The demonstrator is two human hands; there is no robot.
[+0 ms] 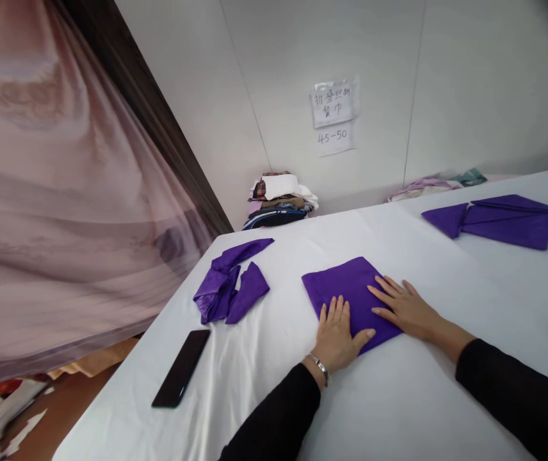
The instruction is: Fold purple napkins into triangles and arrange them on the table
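Note:
A purple cloth napkin (pixel 338 282), folded into a flat square, lies on the white-covered table in front of me. My left hand (pixel 338 339) rests flat on its near left part, fingers extended and thumb spread. On its right side my right hand (pixel 406 307) lies palm down with fingers spread. Neither hand grips the cloth, and both palms hide parts of it. A bracelet circles my left wrist. To the left sits a crumpled purple cloth (pixel 219 288). Another purple cloth (pixel 509 224), folded with pointed ends, lies at the far right.
A black phone (pixel 181 368) lies on the table (pixel 374 410) at the left. Behind the table's far edge are a stack of folded clothes (pixel 281 202) and more fabric (pixel 422 187). Handwritten paper signs (pixel 334 115) hang on the wall. A pink curtain (pixel 63 192) hangs at the left.

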